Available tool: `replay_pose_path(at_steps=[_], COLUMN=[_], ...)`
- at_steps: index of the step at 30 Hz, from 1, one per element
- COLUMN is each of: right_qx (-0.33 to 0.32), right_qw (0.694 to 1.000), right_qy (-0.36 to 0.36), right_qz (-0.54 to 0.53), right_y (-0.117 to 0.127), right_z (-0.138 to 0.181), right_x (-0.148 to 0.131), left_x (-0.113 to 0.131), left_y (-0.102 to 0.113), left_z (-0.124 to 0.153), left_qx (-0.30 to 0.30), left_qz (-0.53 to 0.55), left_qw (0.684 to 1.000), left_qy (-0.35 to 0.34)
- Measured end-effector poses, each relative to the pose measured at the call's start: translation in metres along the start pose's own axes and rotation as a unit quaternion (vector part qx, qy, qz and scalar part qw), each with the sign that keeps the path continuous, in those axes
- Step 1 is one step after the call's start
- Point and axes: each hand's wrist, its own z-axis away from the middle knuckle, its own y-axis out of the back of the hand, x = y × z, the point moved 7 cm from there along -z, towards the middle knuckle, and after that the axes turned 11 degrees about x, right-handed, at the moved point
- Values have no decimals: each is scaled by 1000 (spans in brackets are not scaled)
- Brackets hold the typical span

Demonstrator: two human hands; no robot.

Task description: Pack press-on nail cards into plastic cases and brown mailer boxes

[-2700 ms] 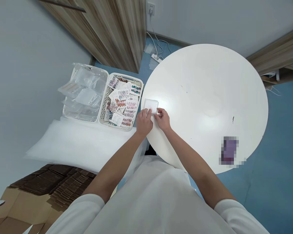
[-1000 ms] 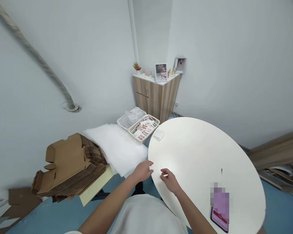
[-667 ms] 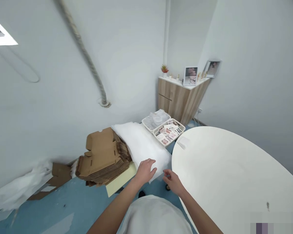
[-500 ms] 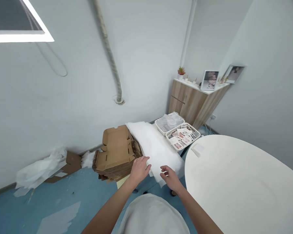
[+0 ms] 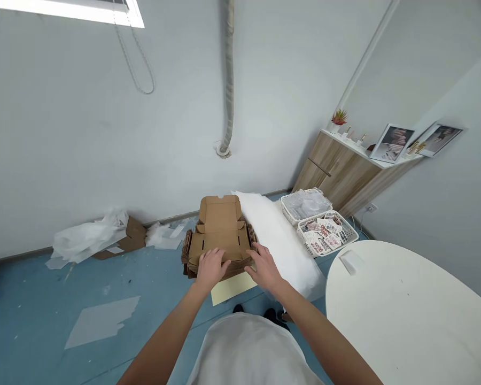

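Note:
A stack of flat, unfolded brown cardboard boxes point(image 5: 221, 239) lies low in front of me, the top one spread open with its flaps and slots showing. My left hand point(image 5: 211, 267) rests at the front edge of the stack, fingers over the top sheet and thumb apart. At the front right corner is my right hand point(image 5: 263, 267), its fingers and thumb spread around the cardboard edge. Neither hand has lifted a box. Beside the stack, right of it, lies a pile of white foam sheets point(image 5: 274, 235), close to my right hand.
A round white table point(image 5: 401, 310) stands at the right. Two white baskets, one with plastic bags point(image 5: 307, 203) and one with printed cards point(image 5: 324, 234), sit beyond the foam. A wooden cabinet point(image 5: 336, 166) fills the corner. Plastic wrapping point(image 5: 92, 235) lies on the floor at left.
Both hands have moved forward and left onto the cardboard stack; the right was over the white foam before. My view has turned left, bringing the stack nearer the middle.

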Motion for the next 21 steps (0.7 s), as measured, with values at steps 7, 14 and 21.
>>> replay_pose_path(at_steps=[7, 14, 21], right_qx=[-47, -2, -100], right_qw=[997, 992, 972], right_qy=[15, 85, 152], right_qz=[56, 90, 147], right_y=[-12, -4, -31], right_z=[-16, -8, 7], right_x=[-1, -21, -32], left_x=[-2, -2, 1], left_y=[-7, -15, -13], left_z=[-10, -24, -27], left_qx=[-34, -1, 38], left_qz=[21, -2, 18], left_qw=[999, 997, 994], left_qy=[-31, -82, -105])
